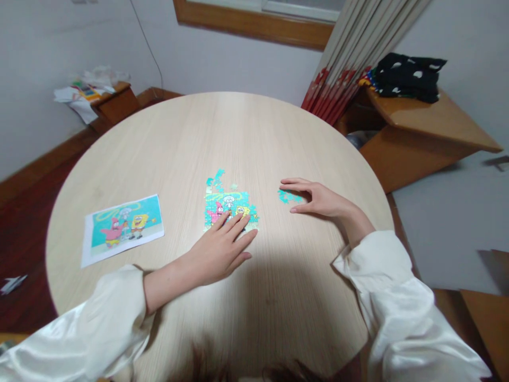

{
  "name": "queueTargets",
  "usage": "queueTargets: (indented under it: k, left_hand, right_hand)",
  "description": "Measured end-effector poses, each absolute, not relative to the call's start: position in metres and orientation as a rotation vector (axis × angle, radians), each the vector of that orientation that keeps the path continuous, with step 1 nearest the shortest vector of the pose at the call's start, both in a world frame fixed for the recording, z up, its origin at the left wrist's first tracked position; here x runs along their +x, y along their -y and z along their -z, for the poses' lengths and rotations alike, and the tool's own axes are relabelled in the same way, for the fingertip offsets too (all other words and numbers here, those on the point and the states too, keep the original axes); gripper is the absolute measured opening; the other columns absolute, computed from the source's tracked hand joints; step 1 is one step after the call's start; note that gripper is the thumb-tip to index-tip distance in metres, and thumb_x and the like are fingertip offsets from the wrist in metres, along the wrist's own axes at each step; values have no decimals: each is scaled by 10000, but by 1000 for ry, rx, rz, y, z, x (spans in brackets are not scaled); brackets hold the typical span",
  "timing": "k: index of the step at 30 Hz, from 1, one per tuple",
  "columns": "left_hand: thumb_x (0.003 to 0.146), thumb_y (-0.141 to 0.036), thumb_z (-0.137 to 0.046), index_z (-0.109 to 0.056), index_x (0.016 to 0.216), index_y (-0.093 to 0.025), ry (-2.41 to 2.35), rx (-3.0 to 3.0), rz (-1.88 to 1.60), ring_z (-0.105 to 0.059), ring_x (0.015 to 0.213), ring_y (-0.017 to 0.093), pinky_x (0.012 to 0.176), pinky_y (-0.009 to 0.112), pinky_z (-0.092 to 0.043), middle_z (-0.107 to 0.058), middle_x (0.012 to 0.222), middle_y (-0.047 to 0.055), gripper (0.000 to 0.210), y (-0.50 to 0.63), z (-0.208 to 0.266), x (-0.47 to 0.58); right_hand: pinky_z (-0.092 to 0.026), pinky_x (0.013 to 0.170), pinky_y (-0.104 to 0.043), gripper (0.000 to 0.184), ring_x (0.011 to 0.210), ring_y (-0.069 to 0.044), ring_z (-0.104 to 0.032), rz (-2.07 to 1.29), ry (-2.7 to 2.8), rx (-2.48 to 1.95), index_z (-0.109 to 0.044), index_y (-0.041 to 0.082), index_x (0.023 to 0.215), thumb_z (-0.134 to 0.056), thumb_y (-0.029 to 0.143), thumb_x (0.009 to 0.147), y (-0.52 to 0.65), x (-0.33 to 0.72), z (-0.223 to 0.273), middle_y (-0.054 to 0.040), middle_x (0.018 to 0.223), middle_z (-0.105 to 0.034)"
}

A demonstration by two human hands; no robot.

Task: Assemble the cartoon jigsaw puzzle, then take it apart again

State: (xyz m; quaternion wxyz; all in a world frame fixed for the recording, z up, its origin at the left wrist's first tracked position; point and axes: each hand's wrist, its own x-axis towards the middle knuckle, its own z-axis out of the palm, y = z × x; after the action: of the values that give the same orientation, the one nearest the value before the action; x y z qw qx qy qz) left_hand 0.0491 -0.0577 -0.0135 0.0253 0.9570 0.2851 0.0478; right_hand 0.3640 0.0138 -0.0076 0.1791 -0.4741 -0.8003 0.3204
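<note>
A partly assembled jigsaw puzzle (226, 200) with cartoon figures on a teal ground lies mid-table. My left hand (222, 248) rests over its lower edge, fingers spread flat, hiding part of the picture. Joined teal pieces (217, 180) stick up unevenly from the puzzle's upper left, with a pale piece (234, 187) beside them. To the right, a small heap of loose teal puzzle pieces (289, 196) lies between the thumb and fingers of my right hand (314, 197). That hand's thumb and fingers are apart, and the palm partly covers the heap.
A printed sheet (123, 225) with the same cartoon picture lies on the left of the round wooden table (238, 127). Behind it stand a low cabinet with papers (89, 93), a curtain (350, 48) and a wooden cabinet (429, 127) with dark folded cloth (409, 77).
</note>
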Motion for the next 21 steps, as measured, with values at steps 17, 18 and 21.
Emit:
queueTargets:
  k: [17, 18, 21]
  left_hand:
    - [976, -435, -366, -410, 1381, -178, -905, 2949, -80, -302, 1391, 365, 1087, 649, -191, -334, 1507, 202, 482, 63, 19, 51]
    - [975, -435, -366, -412, 1380, -176, -908, 2949, -82, -310, 1387, 366, 1084, 649, -198, -349, 1498, 204, 483, 63, 19, 51]
    - [971, -438, -374, -420, 1378, -175, -919, 2939, -79, -341, 1369, 358, 1074, 635, -241, -405, 1461, 206, 486, 63, 18, 52]
  right_hand:
    - [-295, 1151, -470, 413, 1357, -212, -410, -664, 2376, -1085, -567, 223, 1313, -396, 314, 947, -24, 280, -15, -77, 1413, -517]
    - [-256, 1167, -469, 435, 1398, -208, -342, -683, 2493, -1017, -526, 213, 1352, -380, 307, 953, -29, 265, -16, -76, 1462, -458]
    - [-163, 1186, -495, 485, 1448, -223, -213, -689, 2759, -943, -422, 169, 1424, -356, 316, 966, -41, 227, -15, -92, 1534, -327]
